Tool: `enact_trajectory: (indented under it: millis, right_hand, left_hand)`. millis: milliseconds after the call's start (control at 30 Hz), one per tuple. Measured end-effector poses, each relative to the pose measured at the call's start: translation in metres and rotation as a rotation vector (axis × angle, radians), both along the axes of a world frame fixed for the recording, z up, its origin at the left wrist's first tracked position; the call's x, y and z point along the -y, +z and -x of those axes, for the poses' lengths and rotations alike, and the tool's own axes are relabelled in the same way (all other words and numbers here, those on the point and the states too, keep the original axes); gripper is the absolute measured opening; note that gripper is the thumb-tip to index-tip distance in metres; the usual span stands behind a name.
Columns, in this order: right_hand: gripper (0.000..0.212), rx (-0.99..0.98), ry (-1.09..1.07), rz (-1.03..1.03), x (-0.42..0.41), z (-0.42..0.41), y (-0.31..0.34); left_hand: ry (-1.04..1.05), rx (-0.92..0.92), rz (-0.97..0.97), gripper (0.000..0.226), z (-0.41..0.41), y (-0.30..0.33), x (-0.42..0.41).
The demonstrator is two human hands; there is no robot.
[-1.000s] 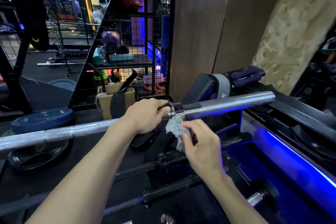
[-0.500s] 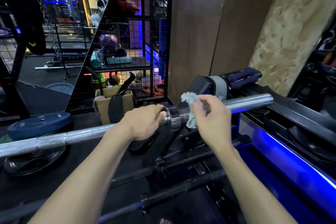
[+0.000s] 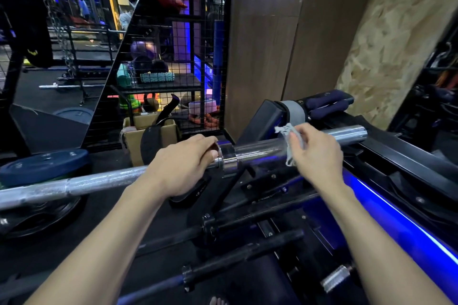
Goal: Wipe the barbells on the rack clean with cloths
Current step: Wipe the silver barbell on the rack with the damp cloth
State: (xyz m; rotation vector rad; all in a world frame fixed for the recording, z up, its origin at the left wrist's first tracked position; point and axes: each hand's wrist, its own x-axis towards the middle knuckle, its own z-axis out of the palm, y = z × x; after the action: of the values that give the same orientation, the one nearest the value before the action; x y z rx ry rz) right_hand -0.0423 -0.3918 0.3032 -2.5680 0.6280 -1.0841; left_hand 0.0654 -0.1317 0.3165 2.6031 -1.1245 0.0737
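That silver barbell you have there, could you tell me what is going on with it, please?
A person is wiping the silver barbell. The left hand grips the shaft beside the collar, and the right hand holds a small grey cloth draped over the sleeve. Two black bars lie lower on the rack.

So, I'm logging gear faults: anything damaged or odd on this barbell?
Nothing stands out. The left hand grips the silver barbell by its collar; the right hand holds a frayed grey cloth on the sleeve.
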Motion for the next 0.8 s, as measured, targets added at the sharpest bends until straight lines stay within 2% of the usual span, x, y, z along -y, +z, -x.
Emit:
enact_trajectory:
  millis: [100, 233, 300, 567, 800]
  right_hand:
    - [0.025, 0.03, 0.013, -0.03, -0.009, -0.004, 0.0]
    - [0.029, -0.001, 0.229, 0.019, -0.074, -0.019, -0.004]
    - [0.027, -0.035, 0.26, 0.046, -0.084, -0.021, -0.001]
    - [0.034, -0.036, -0.038, -0.059, -0.01, -0.011, 0.012]
    - [0.039, -0.091, 0.263, 0.12, -0.095, -0.022, 0.011]
  left_hand:
    - [0.004, 0.025, 0.023, 0.043, 0.003, -0.001, 0.001]
    - [0.022, 0.076, 0.056, 0.044, 0.003, -0.005, 0.001]
    - [0.021, 0.088, 0.079, 0.044, 0.001, -0.006, -0.001]
    - [0.008, 0.112, 0.161, 0.04, 0.003, -0.008, -0.006]
    - [-0.011, 0.151, 0.222, 0.036, 0.005, -0.01, -0.004]
